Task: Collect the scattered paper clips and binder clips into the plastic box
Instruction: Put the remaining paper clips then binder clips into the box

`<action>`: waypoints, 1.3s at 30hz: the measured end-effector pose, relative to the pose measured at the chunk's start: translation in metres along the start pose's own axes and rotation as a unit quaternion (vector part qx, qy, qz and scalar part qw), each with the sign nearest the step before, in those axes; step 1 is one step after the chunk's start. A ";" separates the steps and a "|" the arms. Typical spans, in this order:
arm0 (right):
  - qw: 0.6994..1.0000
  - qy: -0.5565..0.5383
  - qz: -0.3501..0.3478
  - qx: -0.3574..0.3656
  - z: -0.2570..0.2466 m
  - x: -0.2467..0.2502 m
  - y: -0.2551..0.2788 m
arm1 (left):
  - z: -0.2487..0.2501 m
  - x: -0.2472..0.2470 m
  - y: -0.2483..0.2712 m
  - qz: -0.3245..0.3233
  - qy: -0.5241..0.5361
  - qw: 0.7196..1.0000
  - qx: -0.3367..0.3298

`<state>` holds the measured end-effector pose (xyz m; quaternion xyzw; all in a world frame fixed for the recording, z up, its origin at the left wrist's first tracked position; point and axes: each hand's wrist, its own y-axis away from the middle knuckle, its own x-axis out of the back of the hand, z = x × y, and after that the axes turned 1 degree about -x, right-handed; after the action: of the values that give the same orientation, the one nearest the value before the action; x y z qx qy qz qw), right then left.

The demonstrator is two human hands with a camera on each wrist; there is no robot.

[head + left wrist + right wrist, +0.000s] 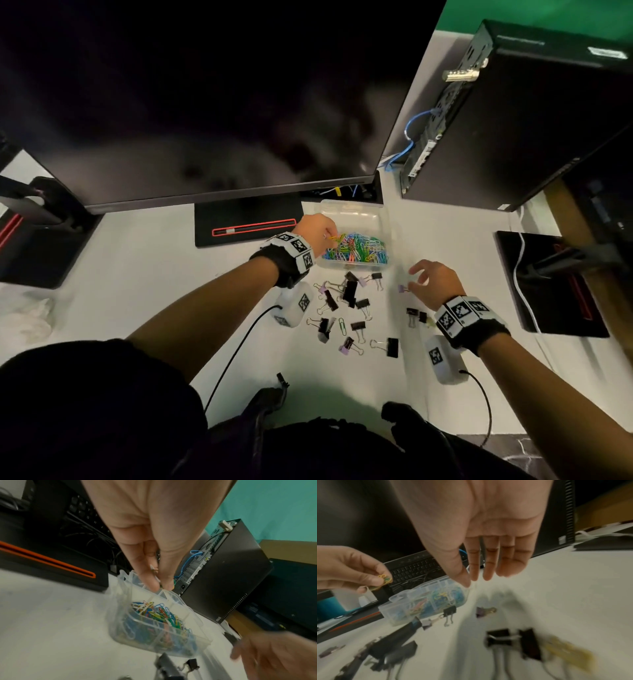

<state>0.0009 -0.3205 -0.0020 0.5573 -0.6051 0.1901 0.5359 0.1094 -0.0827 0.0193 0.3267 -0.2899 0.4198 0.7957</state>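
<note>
The left hand pinches paper clips right over the plastic box; the right hand hangs with loose fingers above a purple binder clip.

From my right wrist feed, the black binder clips nearest the lens smear with blur, and a yellowish streak beside them I cannot identify. My left hand covers the clear plastic box's far compartments, and its pinched item is too small to tell.

White desk, dark monitor (off), green wall behind
</note>
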 end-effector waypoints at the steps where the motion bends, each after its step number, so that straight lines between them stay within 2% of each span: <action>1: 1.000 0.011 -0.011 -0.022 0.010 -0.001 0.002 | 0.003 -0.003 -0.005 0.009 0.014 1.000 0.011; 4: 0.996 0.025 -0.042 -0.071 0.033 -0.006 0.009 | 0.008 -0.014 -0.016 0.015 0.062 0.997 0.032; 8: 0.995 -0.015 -0.070 -0.069 0.040 -0.018 0.021 | 0.011 -0.026 -0.018 -0.011 0.059 0.998 0.027; 11: 0.995 -0.051 -0.064 -0.052 0.032 -0.027 0.029 | 0.013 -0.029 -0.006 -0.028 0.039 0.999 -0.008; 14: 0.995 -0.057 -0.077 -0.004 0.021 -0.035 0.036 | 0.012 -0.029 0.015 0.001 0.041 0.997 -0.067; 15: 0.995 -0.052 -0.084 0.015 0.017 -0.037 0.037 | 0.012 -0.030 0.023 -0.008 0.026 0.996 -0.089; 17: 0.993 -0.044 -0.104 0.041 0.009 -0.040 0.040 | 0.009 -0.034 0.041 -0.068 -0.008 0.991 -0.118; 20: 0.993 0.000 -0.114 0.043 -0.002 -0.046 0.044 | -0.002 -0.045 0.060 -0.189 -0.063 0.974 -0.112; 22: 0.994 0.012 -0.090 0.060 -0.012 -0.051 0.049 | -0.011 -0.055 0.068 -0.226 -0.095 0.965 -0.097; 24: 0.993 0.007 -0.080 0.088 -0.024 -0.056 0.053 | -0.018 -0.061 0.075 -0.238 -0.103 0.962 -0.087; 29: 0.985 0.030 -0.102 0.134 -0.051 -0.073 0.055 | -0.031 -0.070 0.092 -0.236 -0.107 0.962 -0.088; 33: 0.984 0.042 -0.107 0.135 -0.060 -0.081 0.054 | -0.038 -0.068 0.104 -0.219 -0.088 0.968 -0.081; 39: 0.983 0.030 -0.113 0.144 -0.061 -0.083 0.052 | -0.049 -0.050 0.102 -0.134 -0.070 0.987 -0.050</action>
<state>-0.0346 -0.2153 -0.0329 0.6872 -0.4885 0.2299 0.4861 0.0068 -0.0252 -0.0193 0.3513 -0.3189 0.2704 0.8377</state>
